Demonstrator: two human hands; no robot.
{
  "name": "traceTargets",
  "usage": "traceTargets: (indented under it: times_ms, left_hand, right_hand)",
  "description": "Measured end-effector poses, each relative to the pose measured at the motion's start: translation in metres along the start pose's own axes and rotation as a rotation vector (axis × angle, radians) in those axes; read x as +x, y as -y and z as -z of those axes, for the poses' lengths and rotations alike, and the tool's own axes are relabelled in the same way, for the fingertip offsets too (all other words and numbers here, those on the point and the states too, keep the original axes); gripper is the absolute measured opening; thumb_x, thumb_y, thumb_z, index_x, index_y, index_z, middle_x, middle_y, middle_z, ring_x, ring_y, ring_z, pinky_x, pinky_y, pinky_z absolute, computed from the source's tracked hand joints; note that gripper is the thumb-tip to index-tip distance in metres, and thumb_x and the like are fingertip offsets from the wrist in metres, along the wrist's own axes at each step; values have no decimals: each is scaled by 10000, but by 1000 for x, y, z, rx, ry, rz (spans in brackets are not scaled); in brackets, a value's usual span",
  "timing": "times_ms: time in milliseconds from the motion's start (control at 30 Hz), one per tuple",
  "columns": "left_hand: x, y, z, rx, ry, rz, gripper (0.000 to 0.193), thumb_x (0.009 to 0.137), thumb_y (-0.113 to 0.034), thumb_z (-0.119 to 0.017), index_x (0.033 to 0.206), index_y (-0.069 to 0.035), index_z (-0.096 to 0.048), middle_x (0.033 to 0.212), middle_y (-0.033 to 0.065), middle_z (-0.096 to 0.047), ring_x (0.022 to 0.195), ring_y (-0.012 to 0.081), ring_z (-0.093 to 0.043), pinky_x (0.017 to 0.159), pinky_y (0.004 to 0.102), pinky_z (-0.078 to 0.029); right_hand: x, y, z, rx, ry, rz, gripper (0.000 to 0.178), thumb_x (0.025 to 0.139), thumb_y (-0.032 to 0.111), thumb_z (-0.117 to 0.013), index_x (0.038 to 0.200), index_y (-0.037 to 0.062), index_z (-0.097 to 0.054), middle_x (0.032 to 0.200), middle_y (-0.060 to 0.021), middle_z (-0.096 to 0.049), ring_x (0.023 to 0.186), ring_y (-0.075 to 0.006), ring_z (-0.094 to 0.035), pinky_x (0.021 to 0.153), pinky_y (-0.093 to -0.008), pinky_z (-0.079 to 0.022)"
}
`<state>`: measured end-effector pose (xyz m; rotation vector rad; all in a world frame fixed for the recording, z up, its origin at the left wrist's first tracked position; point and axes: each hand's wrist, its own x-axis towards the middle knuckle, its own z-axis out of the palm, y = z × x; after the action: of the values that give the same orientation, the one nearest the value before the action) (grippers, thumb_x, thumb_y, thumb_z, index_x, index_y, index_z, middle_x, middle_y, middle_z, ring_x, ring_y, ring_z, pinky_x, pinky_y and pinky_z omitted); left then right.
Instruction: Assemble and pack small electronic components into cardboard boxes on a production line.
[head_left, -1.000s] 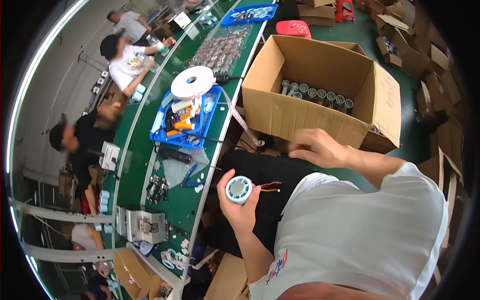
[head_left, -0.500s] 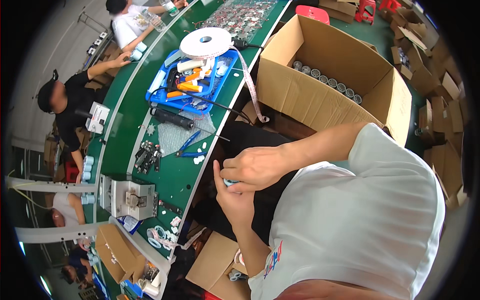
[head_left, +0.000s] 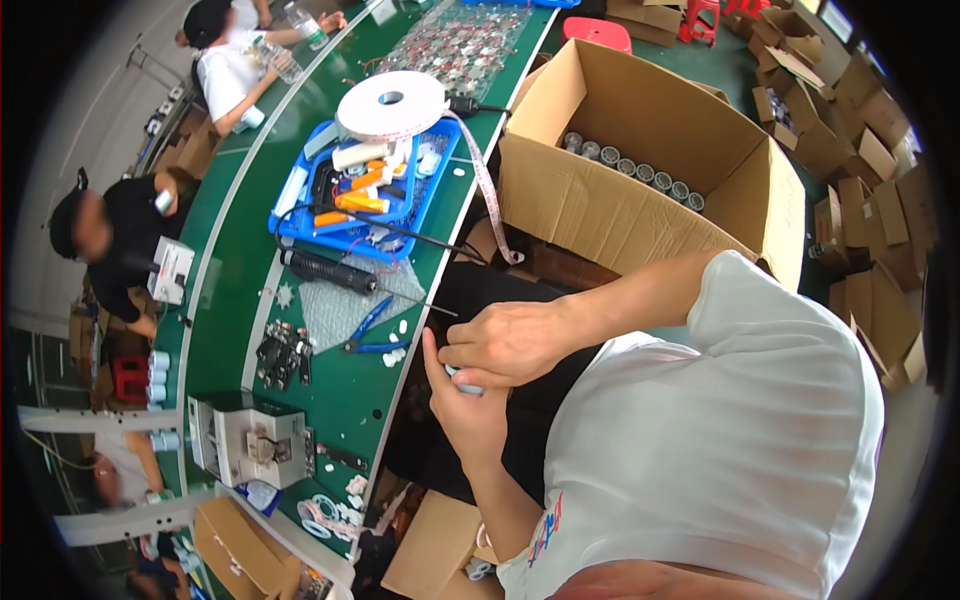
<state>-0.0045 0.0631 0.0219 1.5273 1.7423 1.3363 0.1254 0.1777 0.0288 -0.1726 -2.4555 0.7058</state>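
Observation:
In front of my lap, both hands are closed together around a small light blue piece (head_left: 462,379), of which only a bit shows between the fingers. From below, my left hand (head_left: 466,420) wraps it, with one finger pointing up along the other hand. My right hand (head_left: 512,342) lies over the top, knuckles up, fingers curled onto the piece. Most of its shape is hidden. Close by on the table edge lie blue-handled cutters (head_left: 372,330), small white bits (head_left: 395,356) and a black electric screwdriver (head_left: 330,270) with a long shaft pointing toward my hands.
On the green table (head_left: 225,300) are a blue tray (head_left: 430,215) of tools, a white tape roll (head_left: 390,105) and a grey-white machine (head_left: 250,440). A cardboard box (head_left: 590,215) holding several round parts stands right. Co-workers (head_left: 130,230) sit opposite near light blue cylinders (head_left: 157,375).
My view has shifted slightly. Both hands stay clasped, and slightly more of the light blue piece shows. The co-worker in black has drawn a hand back from the cylinders across the table.

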Motion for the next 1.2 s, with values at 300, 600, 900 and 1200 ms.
traceTargets:
  times_ms: [300, 600, 900, 1200]
  left_hand:
    - [-1, -10, 4, -66, -8, 37, 767, 791, -30, -821, 1478, 26, -484, 1220, 195, -691, 958, 282, -684, 858, 331, -539]
    - [7, -8, 11, -158, -8, 87, 732, 776, 3, -796, 1454, 10, -518, 1047, 111, -696, 803, 179, -624, 792, 269, -514]
    - [29, -21, -10, -249, 17, 264, 734, 761, 20, -771, 1450, 12, -519, 900, 80, -696, 729, 161, -625, 747, 249, -505]
    - [38, -27, -29, -285, -6, 268, 726, 772, -22, -758, 1450, 21, -503, 852, 84, -688, 697, 155, -616, 677, 234, -480]
  right_hand:
    - [16, 0, 65, 508, 0, -571, 367, 1110, 237, -477, 876, -19, -596, 793, -123, -707, 541, -205, -615, 520, -329, -517]
    - [-31, -136, 195, 536, -315, -970, 242, 1058, 257, -537, 1093, 33, -622, 841, -112, -693, 497, -152, -611, 400, -232, -447]
    - [-88, -310, 339, 510, -801, -1065, 267, 996, 146, -593, 1155, -67, -612, 1011, -198, -676, 744, -282, -723, 532, -278, -554]
    - [-60, -368, 433, 437, -1385, -895, 384, 1012, 212, -638, 1200, -118, -584, 1057, -262, -681, 903, -352, -746, 793, -371, -657]
